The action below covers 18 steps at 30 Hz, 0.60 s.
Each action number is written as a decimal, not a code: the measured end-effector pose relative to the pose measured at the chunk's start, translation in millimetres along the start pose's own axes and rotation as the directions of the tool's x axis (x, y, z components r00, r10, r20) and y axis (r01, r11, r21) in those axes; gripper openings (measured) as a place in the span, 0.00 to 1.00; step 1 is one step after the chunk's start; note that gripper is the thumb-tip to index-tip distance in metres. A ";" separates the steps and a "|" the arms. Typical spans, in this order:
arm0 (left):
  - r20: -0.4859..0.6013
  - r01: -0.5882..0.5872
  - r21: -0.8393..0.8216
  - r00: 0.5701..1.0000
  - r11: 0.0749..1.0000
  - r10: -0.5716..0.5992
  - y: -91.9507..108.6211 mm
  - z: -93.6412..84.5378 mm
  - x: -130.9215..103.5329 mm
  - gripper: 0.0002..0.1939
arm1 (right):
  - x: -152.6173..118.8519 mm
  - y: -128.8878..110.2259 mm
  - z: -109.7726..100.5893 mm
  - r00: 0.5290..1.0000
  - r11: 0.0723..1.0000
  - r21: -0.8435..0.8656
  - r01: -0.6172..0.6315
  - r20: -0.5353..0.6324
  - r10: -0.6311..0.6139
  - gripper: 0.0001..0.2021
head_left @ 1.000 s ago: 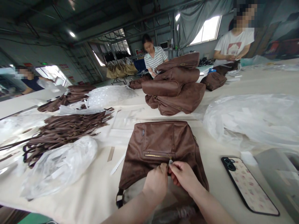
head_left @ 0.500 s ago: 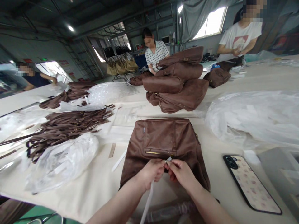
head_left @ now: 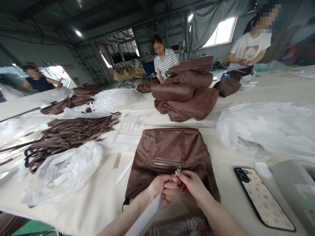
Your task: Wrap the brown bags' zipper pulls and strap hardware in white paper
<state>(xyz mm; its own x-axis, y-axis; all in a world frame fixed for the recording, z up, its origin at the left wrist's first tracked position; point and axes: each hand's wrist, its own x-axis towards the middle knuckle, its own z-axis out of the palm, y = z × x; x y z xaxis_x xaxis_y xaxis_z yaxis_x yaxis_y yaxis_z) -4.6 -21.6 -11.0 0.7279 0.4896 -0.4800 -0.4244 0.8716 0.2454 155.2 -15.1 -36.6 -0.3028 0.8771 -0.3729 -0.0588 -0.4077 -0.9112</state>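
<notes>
A brown leather bag lies flat in front of me, its short brass zipper across the front. Over its lower part, my left hand is closed around a white strip, which trails down over my left forearm. My right hand pinches the strip's upper end beside the zipper's pull. The fingertips of both hands nearly meet there. Whether the strip passes through the pull is too small to tell.
Brown bags are piled beyond. Brown straps and clear plastic lie left; more plastic and a phone lie right. People stand around the table, one in a striped shirt.
The white strip now shows wider and lies across my left forearm. My left hand has turned slightly, and both hands have shifted a little lower in view.
</notes>
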 end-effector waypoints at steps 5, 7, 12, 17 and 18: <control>0.026 -0.034 0.016 0.999 0.999 0.034 -3.3 4.5 -0.8 0.05 | -0.9 -2.7 -0.5 1.000 0.998 0.061 -0.016 0.025 0.014 0.21; 0.054 -0.052 0.019 0.997 0.998 0.051 -4.4 7.5 0.1 0.06 | -2.4 -3.8 -1.6 0.998 0.994 0.105 -0.036 0.053 0.030 0.21; -0.026 -0.043 0.140 0.999 0.989 0.047 -15.9 12.9 10.9 0.11 | -4.8 -1.2 -3.2 0.995 0.933 0.354 -0.060 0.095 0.028 0.17; -0.151 -0.101 0.588 0.961 0.802 0.231 -23.6 19.0 4.0 0.21 | -1.5 4.4 0.5 0.994 0.903 0.417 -0.107 0.044 0.097 0.21; -0.141 -0.111 0.673 0.951 0.731 0.274 -20.4 19.9 -2.9 0.21 | -0.8 4.4 1.0 0.995 0.899 0.427 -0.094 0.023 0.094 0.21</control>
<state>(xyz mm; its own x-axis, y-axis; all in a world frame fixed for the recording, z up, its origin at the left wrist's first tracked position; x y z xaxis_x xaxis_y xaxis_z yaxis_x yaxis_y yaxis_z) 12.6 -40.3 2.2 0.5004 0.7009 -0.5083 -0.0284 0.6001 0.7994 154.2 -17.8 -40.1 -0.3284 0.8290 -0.4526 -0.4304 -0.5579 -0.7096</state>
